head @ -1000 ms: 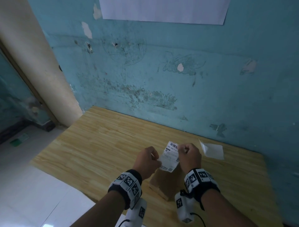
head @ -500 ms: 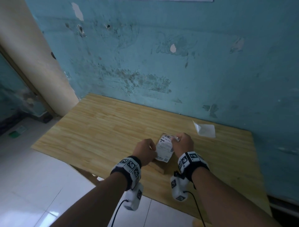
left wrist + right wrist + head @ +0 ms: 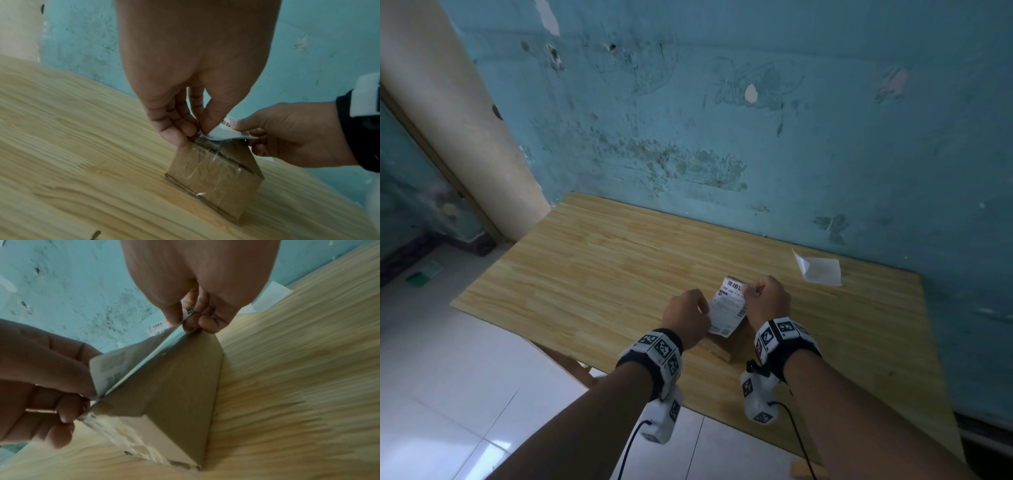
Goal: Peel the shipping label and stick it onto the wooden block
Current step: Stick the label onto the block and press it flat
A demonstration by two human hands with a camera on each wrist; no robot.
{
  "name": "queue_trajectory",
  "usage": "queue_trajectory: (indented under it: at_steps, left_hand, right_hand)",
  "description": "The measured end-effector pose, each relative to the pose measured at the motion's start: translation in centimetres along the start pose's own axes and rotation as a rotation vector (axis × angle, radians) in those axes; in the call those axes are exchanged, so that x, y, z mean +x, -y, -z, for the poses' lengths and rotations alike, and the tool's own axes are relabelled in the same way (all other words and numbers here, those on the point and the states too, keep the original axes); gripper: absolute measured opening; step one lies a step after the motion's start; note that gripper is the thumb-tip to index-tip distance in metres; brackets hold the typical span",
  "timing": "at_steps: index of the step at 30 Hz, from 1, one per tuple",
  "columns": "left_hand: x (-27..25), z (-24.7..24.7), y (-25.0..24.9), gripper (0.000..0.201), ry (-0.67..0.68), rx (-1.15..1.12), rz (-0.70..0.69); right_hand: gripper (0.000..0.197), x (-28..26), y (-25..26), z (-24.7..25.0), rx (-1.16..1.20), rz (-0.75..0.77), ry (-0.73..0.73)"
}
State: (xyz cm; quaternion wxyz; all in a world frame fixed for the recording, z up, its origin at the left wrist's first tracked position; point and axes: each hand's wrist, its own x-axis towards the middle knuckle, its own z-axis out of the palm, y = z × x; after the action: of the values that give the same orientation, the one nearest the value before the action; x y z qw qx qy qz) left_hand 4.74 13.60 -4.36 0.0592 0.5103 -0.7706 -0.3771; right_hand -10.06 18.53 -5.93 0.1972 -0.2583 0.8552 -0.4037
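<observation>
The white shipping label (image 3: 729,308) with a barcode is stretched between both hands just over the top of the brown wooden block (image 3: 724,347), which stands on the table. My left hand (image 3: 703,317) pinches the label's near left edge. My right hand (image 3: 751,291) pinches its far right corner. In the left wrist view the label (image 3: 224,131) lies close on the block's (image 3: 213,175) top edge, under the left hand (image 3: 195,132). The right wrist view shows the label's grey underside (image 3: 115,368) slanting over the block (image 3: 174,386), with the right hand (image 3: 190,316) at its far corner.
The peeled white backing sheet (image 3: 820,270) lies on the wooden table (image 3: 592,274) to the right, near the blue wall (image 3: 791,154). The table's front edge runs just under my wrists, with white floor tiles (image 3: 448,394) beyond it on the left.
Both hands have brought the label down from above the block to its top face. The block and the backing sheet have stayed in place.
</observation>
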Motion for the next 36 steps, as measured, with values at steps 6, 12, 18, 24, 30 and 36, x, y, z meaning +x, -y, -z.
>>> queue_trajectory:
  at_steps: [6, 12, 18, 24, 30, 36]
  left_hand:
    - [0.5, -0.3, -0.1, 0.009, 0.015, 0.079, -0.038]
    - [0.8, 0.6, -0.6, 0.009, 0.057, 0.148, -0.05]
    - [0.9, 1.0, -0.7, 0.012, 0.152, 0.205, -0.056]
    - [0.7, 0.8, -0.8, 0.035, 0.171, 0.202, -0.083]
    - [0.8, 0.5, -0.4, 0.077, 0.253, 0.345, -0.223]
    - [0.9, 0.5, -0.4, 0.075, 0.333, 0.507, -0.359]
  right_hand:
    - [0.012, 0.1, -0.3, -0.2, -0.073, 0.051, -0.009]
    - [0.015, 0.3, -0.7, -0.9, -0.204, 0.123, -0.011]
    - [0.029, 0.4, -1.4, -0.8, -0.16, 0.052, -0.045]
    - [0.033, 1.1, -2.1, -0.8, -0.078, 0.024, -0.011]
    - [0.038, 1.4, -2.5, -0.9, 0.053, -0.004, 0.044]
    - [0.024, 1.9, -2.7, -1.1, 0.132, -0.058, 0.097]
